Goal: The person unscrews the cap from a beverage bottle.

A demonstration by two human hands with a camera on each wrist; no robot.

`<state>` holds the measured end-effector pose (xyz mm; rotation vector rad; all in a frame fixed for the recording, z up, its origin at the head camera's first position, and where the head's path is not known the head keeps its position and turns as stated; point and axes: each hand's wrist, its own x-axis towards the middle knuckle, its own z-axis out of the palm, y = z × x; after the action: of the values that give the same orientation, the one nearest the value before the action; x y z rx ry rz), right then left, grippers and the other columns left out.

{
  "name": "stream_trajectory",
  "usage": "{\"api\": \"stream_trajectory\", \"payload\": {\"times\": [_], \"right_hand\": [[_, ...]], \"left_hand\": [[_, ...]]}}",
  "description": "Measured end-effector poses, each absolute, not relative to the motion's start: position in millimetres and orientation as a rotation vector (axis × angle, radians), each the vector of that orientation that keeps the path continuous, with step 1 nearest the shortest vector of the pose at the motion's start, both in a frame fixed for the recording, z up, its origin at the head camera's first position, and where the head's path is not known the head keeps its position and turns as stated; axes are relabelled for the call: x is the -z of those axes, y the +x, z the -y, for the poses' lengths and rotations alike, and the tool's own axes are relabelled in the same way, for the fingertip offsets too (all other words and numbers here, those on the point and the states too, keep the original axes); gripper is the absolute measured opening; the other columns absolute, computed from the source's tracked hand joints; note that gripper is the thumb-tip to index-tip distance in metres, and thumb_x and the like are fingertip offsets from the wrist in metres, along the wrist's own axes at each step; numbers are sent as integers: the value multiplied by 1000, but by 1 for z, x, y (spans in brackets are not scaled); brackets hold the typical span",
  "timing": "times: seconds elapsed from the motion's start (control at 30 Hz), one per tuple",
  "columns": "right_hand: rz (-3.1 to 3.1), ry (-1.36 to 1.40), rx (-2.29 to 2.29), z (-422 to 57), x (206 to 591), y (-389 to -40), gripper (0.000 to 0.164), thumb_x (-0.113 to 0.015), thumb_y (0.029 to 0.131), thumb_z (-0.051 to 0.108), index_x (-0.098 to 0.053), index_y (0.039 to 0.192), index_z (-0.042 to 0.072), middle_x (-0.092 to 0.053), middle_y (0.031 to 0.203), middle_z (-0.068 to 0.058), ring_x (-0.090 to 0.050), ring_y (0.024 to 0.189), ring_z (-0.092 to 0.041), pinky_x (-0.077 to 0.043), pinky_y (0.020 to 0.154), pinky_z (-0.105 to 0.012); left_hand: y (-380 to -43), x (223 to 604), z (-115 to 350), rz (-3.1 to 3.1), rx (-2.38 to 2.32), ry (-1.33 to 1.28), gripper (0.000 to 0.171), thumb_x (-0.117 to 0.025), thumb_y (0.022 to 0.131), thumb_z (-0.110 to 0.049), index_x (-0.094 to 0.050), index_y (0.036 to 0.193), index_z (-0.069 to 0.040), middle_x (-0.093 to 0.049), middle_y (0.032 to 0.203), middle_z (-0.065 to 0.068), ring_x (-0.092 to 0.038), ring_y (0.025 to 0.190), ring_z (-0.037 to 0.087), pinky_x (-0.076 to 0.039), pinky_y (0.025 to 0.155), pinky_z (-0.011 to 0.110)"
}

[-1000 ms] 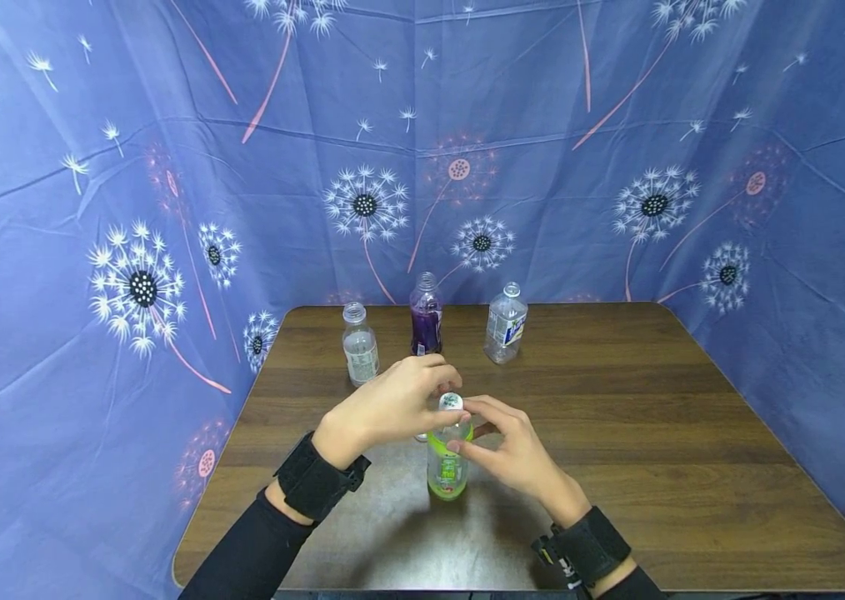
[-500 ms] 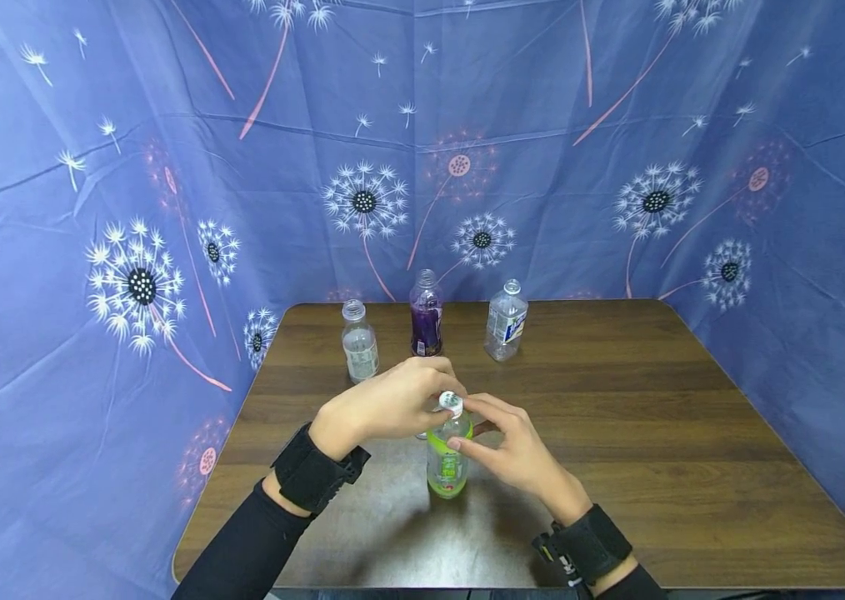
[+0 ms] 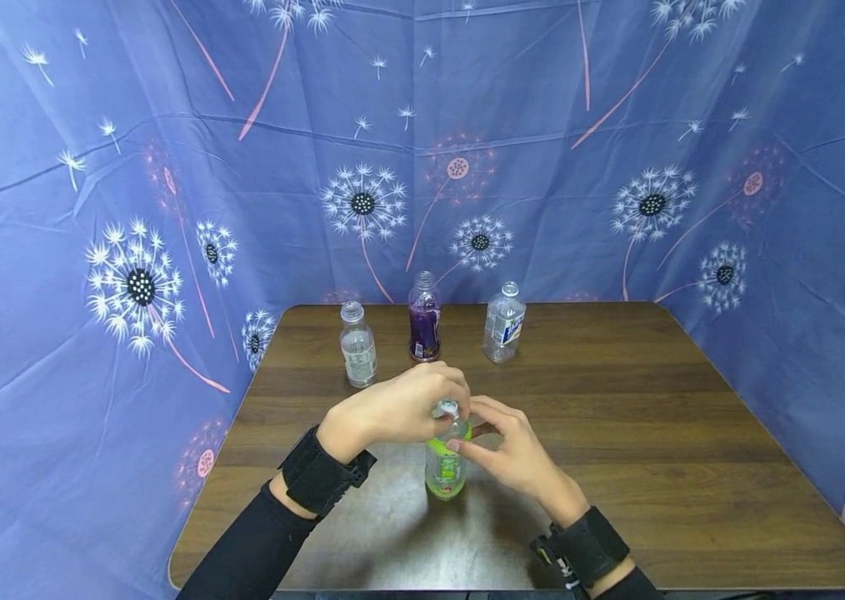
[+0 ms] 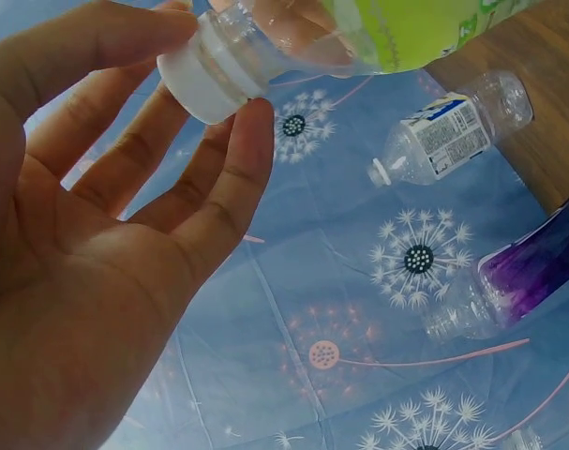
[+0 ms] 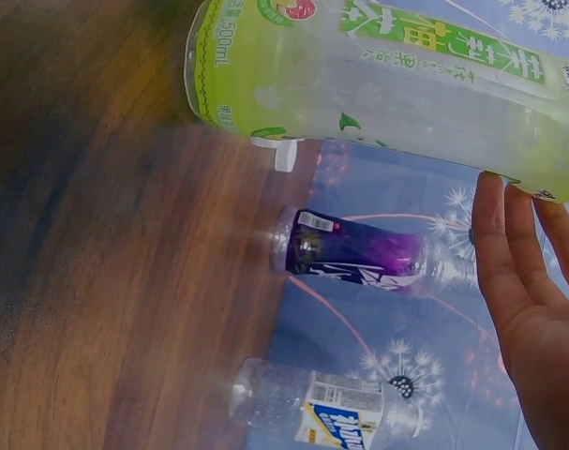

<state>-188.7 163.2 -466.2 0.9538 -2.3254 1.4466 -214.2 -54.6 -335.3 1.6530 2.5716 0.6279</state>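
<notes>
A clear plastic bottle with a lime-green label (image 3: 445,473) stands upright at the front middle of the table. My left hand (image 3: 402,406) reaches over its top, thumb and fingers pinching the white cap (image 4: 202,80) at the bottle's neck. From the other side my right hand (image 3: 518,450) holds the upper part of the bottle between thumb and fingers. In the right wrist view, its fingers (image 5: 495,234) touch the label near the shoulder. The left hand partly covers the cap in the head view.
Behind the hands, three uncapped bottles stand on the wooden table (image 3: 640,433): a clear one (image 3: 358,354), one with a purple label (image 3: 424,325) and a squarish one (image 3: 503,325). A small white object (image 5: 285,155) sits behind the green bottle. Blue patterned cloth (image 3: 557,167) surrounds the table.
My left fingers have shifted right and curled farther round the cap, covering more of it. The right hand keeps its place on the bottle, which stays where it was.
</notes>
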Motion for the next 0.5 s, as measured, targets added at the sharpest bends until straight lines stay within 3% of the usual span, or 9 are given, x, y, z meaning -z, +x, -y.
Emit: {"api": "stream_trajectory", "payload": {"times": [0.1, 0.2, 0.33, 0.5], "right_hand": [[2331, 945, -1458, -163, 466, -188, 45, -83, 92, 18, -68, 135, 18, -68, 136, 1, -67, 120, -13, -64, 84, -33], [2351, 929, -1455, -162, 465, -187, 47, -82, 93, 20, -67, 137, 17, -67, 137, 0, -66, 120, -13, -64, 85, -33], [2350, 930, -1443, -162, 463, -186, 42, -82, 93, 22, -69, 133, 18, -69, 133, 2, -67, 118, -13, -64, 84, -32], [2322, 944, -1439, -161, 464, -186, 39, -83, 92, 19, -71, 129, 17, -70, 131, 1, -68, 117, -12, -64, 82, -33]], "left_hand": [[-212, 335, 57, -2584, -658, 1619, 25, -75, 90, -2, -74, 114, -9, -69, 116, 0, -64, 110, 15, -55, 96, 28], [-210, 336, 59, -2690, -656, 1533, 31, -78, 94, -18, -71, 122, -11, -66, 120, 1, -65, 107, 14, -57, 92, 28], [-207, 342, 56, -2970, -511, 1406, 37, -76, 95, -45, -68, 111, -13, -63, 100, -1, -61, 80, 11, -54, 68, 26], [-206, 352, 49, -3181, -289, 1364, 43, -71, 96, -55, -67, 98, -13, -58, 84, -3, -55, 63, 9, -50, 53, 26]]}}
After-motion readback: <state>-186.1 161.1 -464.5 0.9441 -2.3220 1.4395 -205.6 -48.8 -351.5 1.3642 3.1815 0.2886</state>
